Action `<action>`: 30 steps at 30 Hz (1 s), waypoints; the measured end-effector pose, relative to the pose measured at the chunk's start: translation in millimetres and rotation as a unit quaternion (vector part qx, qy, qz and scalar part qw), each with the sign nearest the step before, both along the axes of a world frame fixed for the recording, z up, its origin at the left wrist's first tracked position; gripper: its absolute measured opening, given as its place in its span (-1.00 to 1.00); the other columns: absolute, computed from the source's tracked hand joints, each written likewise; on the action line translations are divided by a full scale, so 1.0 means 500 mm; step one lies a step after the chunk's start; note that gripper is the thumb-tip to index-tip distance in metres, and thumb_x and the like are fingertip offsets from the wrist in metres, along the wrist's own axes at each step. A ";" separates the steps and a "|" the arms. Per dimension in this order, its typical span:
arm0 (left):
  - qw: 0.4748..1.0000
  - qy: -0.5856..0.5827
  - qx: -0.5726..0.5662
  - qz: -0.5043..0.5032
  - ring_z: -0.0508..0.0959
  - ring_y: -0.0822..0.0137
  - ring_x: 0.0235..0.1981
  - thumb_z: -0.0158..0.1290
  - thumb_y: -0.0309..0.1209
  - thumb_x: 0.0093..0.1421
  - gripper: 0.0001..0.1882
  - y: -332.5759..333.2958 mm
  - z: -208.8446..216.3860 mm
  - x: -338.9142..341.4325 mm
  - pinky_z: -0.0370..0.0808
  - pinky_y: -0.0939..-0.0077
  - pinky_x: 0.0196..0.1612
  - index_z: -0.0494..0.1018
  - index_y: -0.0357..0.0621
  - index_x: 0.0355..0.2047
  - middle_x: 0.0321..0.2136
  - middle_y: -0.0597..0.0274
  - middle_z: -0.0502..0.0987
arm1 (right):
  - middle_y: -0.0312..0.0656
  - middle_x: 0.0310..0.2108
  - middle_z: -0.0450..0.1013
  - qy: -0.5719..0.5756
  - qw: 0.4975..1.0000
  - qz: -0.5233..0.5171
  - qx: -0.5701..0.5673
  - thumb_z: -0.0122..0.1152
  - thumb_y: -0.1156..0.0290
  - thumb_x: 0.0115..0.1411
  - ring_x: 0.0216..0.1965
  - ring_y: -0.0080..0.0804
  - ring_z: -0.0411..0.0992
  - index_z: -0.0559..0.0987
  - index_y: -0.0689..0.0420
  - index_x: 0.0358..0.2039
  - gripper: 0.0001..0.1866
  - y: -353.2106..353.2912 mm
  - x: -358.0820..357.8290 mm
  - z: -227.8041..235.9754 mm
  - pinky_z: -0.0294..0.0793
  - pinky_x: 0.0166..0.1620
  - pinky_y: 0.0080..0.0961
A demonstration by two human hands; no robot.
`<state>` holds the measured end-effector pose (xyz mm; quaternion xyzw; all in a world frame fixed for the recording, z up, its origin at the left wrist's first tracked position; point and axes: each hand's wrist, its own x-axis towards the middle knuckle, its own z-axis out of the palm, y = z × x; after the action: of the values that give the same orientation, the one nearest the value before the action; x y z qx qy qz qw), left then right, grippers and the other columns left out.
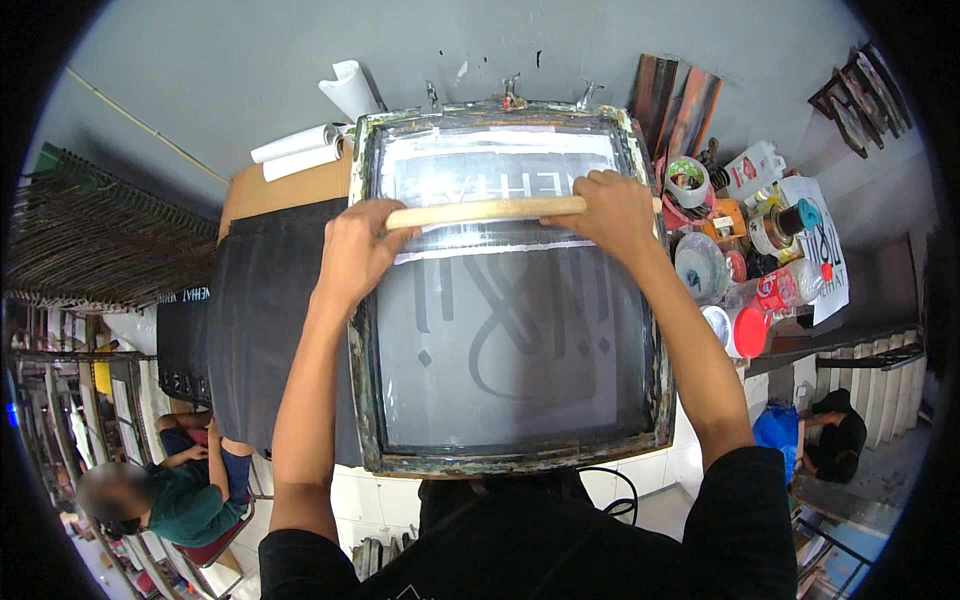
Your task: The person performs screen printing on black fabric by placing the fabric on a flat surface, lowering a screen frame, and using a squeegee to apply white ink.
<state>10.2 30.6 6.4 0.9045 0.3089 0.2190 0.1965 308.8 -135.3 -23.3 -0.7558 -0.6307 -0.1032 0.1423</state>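
A wooden-handled squeegee (480, 212) lies level across the upper part of a screen-printing frame (520, 464). Its left end is in my left hand (358, 252), thumb underneath and fingers curled over. My right hand (618, 216) is wrapped round the other end. White ink (500, 144) streaks the top of the mesh, and another white line runs just below the squeegee. Large curved lettering (500, 350) shows faintly through the grey mesh nearer to me. The squeegee's blade is mostly hidden under the handle.
Metal hinge clamps (512, 92) stand along the frame's far edge. Tubs, bottles (800, 282) and a tape roll (687, 180) crowd the right side. Black fabric (280, 320) and paper rolls (300, 150) lie left. One person (200, 500) sits lower left, another (836, 435) lower right.
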 end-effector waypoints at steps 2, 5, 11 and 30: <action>0.999 0.013 -0.027 0.019 0.67 0.03 -0.26 0.35 -0.34 0.09 -0.71 -0.036 -0.001 -0.011 0.56 0.23 -0.17 0.65 -0.24 -0.21 -0.30 -0.02 0.67 | -0.20 -0.48 0.52 0.005 1.000 0.005 0.022 0.52 -0.12 -0.13 -0.34 -0.20 0.56 0.62 0.10 -0.51 -0.49 -0.037 -0.010 -0.011 0.55 -0.29 -0.20; 0.999 -0.012 -0.016 0.027 0.67 0.03 -0.20 0.36 -0.38 0.07 -0.71 -0.063 -0.018 -0.029 0.57 0.25 -0.10 0.65 -0.23 -0.21 -0.26 0.02 0.69 | -0.25 -0.44 0.51 -0.004 0.998 0.010 0.057 0.56 0.05 -0.18 -0.31 -0.24 0.54 0.61 0.07 -0.44 -0.58 -0.062 -0.029 -0.035 0.51 -0.28 -0.23; 0.991 -0.124 -0.003 0.055 0.60 0.06 0.07 0.35 -0.40 0.11 -0.42 -0.105 -0.035 -0.069 0.49 0.27 0.14 0.49 -0.22 0.16 0.02 -0.07 0.61 | -0.31 -0.37 0.54 -0.012 0.992 0.037 0.124 0.57 0.27 -0.25 -0.27 -0.27 0.55 0.59 0.02 -0.42 -0.64 -0.070 -0.043 -0.043 0.47 -0.27 -0.28; 0.414 -0.407 -0.757 0.299 0.44 -0.18 0.23 0.04 -0.07 0.35 -0.41 -0.576 -0.056 -0.364 0.30 -0.07 0.34 0.36 -0.41 0.10 0.06 -0.30 0.50 | -0.02 -0.29 0.65 0.027 0.995 -0.015 -0.091 0.52 -0.20 -0.14 -0.17 -0.01 0.60 0.69 0.15 -0.20 -0.31 0.254 0.133 0.063 0.45 -0.01 -0.16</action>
<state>-172.0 -257.5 -21.5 0.0439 0.4843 0.2837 0.8265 375.1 -8.2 8.4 -0.7776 -0.6220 -0.0271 0.0883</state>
